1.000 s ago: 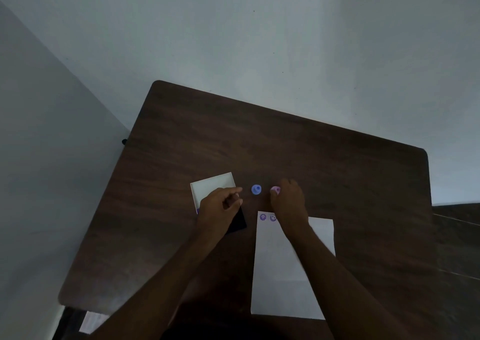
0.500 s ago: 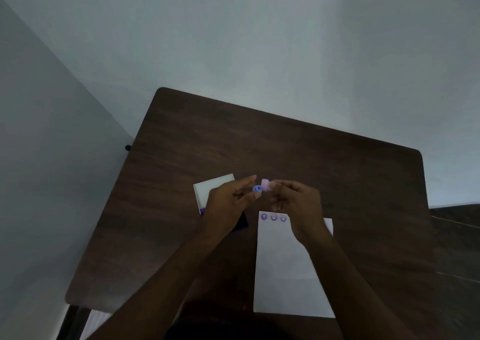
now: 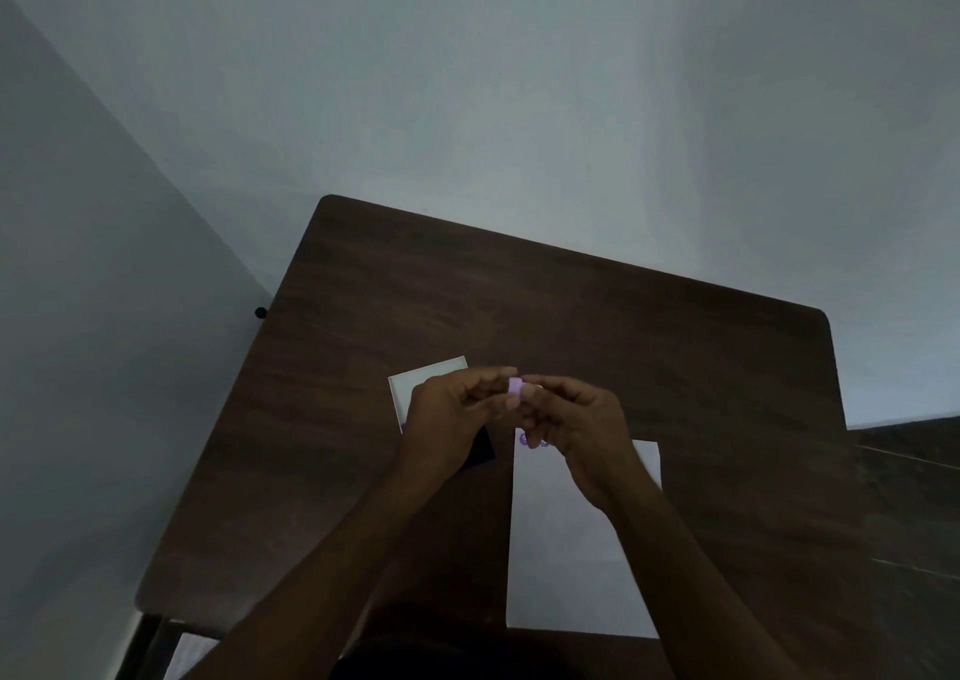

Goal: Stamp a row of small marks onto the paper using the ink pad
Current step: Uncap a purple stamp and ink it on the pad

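A small pink stamp (image 3: 515,386) is raised above the table, pinched between the fingertips of both hands. My left hand (image 3: 452,414) closes on it from the left and my right hand (image 3: 576,419) from the right. The blue cap seen earlier is hidden. The white paper (image 3: 571,549) lies below my right hand, with purple round marks (image 3: 525,439) along its top left edge, partly covered by my fingers. The ink pad's dark base (image 3: 482,451) and white lid (image 3: 426,374) sit under my left hand.
The dark wooden table (image 3: 623,326) stands in a corner against pale walls. Its far half is bare wood. A strip of dark floor (image 3: 909,471) shows at the right, and something pale (image 3: 192,653) lies below the table's near left corner.
My right hand lifted the pink stamp off the paper, leaving a third mark. My left hand picked up the blue cap from the table, and both hands came together on the stamp.
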### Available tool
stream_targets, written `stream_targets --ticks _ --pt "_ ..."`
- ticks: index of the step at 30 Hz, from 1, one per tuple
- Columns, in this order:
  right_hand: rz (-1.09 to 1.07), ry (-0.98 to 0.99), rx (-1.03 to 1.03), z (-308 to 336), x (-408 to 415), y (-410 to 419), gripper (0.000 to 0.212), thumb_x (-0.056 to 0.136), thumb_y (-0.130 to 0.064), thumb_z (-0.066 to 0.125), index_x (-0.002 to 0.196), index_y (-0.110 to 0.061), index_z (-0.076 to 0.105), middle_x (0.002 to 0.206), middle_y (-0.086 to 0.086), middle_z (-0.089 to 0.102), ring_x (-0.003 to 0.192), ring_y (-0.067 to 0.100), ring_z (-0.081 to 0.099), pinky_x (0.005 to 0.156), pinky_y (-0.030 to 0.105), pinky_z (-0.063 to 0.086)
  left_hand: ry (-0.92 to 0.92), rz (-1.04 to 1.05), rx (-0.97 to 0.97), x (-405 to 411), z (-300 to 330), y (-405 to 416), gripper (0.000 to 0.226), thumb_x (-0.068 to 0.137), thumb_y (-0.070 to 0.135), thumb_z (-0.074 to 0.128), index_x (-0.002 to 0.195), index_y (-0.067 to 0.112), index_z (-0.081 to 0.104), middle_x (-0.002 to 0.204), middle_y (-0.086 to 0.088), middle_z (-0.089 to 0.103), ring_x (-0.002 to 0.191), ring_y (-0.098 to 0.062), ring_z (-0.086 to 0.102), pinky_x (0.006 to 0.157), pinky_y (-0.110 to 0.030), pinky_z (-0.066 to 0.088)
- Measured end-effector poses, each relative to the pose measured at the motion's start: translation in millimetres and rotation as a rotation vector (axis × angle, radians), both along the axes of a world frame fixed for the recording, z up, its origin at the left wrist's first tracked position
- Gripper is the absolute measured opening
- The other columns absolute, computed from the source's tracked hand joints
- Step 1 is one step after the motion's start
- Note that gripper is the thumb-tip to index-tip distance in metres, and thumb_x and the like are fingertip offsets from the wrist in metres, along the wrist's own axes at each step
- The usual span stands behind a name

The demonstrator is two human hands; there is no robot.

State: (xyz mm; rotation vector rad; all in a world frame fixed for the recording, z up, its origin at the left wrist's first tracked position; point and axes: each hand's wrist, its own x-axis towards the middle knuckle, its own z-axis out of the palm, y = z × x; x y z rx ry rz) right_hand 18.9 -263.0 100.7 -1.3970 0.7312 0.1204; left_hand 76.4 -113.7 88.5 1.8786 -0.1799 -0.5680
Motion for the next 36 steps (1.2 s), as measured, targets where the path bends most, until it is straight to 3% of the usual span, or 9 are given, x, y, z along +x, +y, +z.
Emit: stream_targets --ticks 4,10,15,18,22,28,31,34,36 --pt "-0.013 -0.028 -0.005 0.6 -2.9 0.7 0.021 0.07 -0.032 0.071 0.087 -0.018 0.072 0.08 0.01 0.074 0.07 0.024 0.07 0.055 0.021 0.054 0.041 0.007 0.033 -2.0 0.3 -4.7 0.036 0.079 0.042 0.067 0.111 0.026 0.068 0.107 0.008 0.069 0.101 -0.005 0.061 0.09 -0.016 0.045" --pt "-0.047 -0.018 -0.01 -3.7 -4.2 -0.7 0.028 0.072 -0.028 0.071 0.093 -0.01 0.072 0.081 0.011 0.073 0.069 0.02 0.069 0.055 0.019 0.053 0.046 0.007 0.063 -3.1 -0.1 -9.0 0.037 0.08 0.04 0.067 0.113 0.025 0.066 0.111 0.004 0.069 0.105 -0.01 0.06 0.095 -0.023 0.045" --pt "-0.048 0.024 -0.018 -9.0 -1.4 1.4 0.026 0.065 -0.037 0.069 0.084 -0.018 0.069 0.082 0.008 0.071 0.071 0.019 0.066 0.055 0.019 0.051 0.089 0.021 0.115 -1.3 -8.4 -9.0 0.045 0.079 0.044 0.065 0.117 0.02 0.064 0.119 -0.003 0.065 0.112 -0.018 0.056 0.103 -0.039 0.042" --pt "-0.073 0.052 -0.007 -15.0 -1.1 3.1 0.019 0.079 -0.023 0.068 0.093 -0.01 0.069 0.082 0.008 0.069 0.069 0.016 0.064 0.052 0.017 0.049 0.071 0.01 0.094 0.4 -7.8 -6.9 0.042 0.079 0.041 0.067 0.115 0.019 0.066 0.115 -0.003 0.067 0.108 -0.016 0.059 0.101 -0.034 0.044" --pt "-0.027 0.056 -0.018 -15.7 -1.0 7.8 0.03 0.082 -0.023 0.066 0.103 -0.002 0.068 0.076 0.008 0.068 0.062 0.013 0.061 0.047 0.014 0.046 0.036 -0.005 0.04 -0.6 -5.4 1.0 0.031 0.078 0.033 0.07 0.108 0.024 0.067 0.102 0.007 0.067 0.083 0.01 0.058 0.074 0.002 0.039" --pt "0.015 -0.056 0.046 -5.5 -1.1 21.0 0.024 0.068 -0.033 0.074 0.086 -0.018 0.076 0.083 0.009 0.074 0.076 0.025 0.068 0.063 0.03 0.056 -0.085 0.057 0.055 -8.5 -17.6 40.1 0.031 0.074 0.029 0.074 0.104 0.03 0.066 0.106 0.016 0.061 0.098 0.002 0.056 0.081 -0.006 0.044" --pt "0.066 -0.056 0.086 -2.6 -3.3 27.9 0.035 0.062 -0.039 0.077 0.091 -0.018 0.075 0.088 0.012 0.073 0.08 0.026 0.068 0.069 0.036 0.059 0.016 0.148 -0.045 -19.4 -27.8 66.3 0.028 0.075 0.026 0.073 0.101 0.036 0.068 0.104 0.017 0.067 0.098 0.002 0.061 0.08 -0.016 0.053" --pt "0.119 -0.011 0.103 -5.2 -4.7 47.0 0.036 0.058 -0.041 0.076 0.089 -0.023 0.075 0.087 0.008 0.074 0.076 0.02 0.069 0.06 0.028 0.057 0.124 0.229 -0.103 -28.5 -44.8 98.7 0.023 0.079 0.033 0.07 0.102 0.037 0.068 0.104 0.017 0.07 0.098 0.002 0.064 0.078 -0.012 0.052" --pt "0.14 0.003 0.116 -8.4 -6.9 57.9 0.026 0.067 -0.031 0.073 0.091 -0.021 0.075 0.086 0.008 0.073 0.072 0.019 0.068 0.058 0.026 0.056 0.156 0.26 -0.092 -33.1 -57.1 117.2 0.022 0.08 0.04 0.068 0.102 0.038 0.067 0.102 0.018 0.07 0.096 0.001 0.065 0.076 -0.012 0.052"
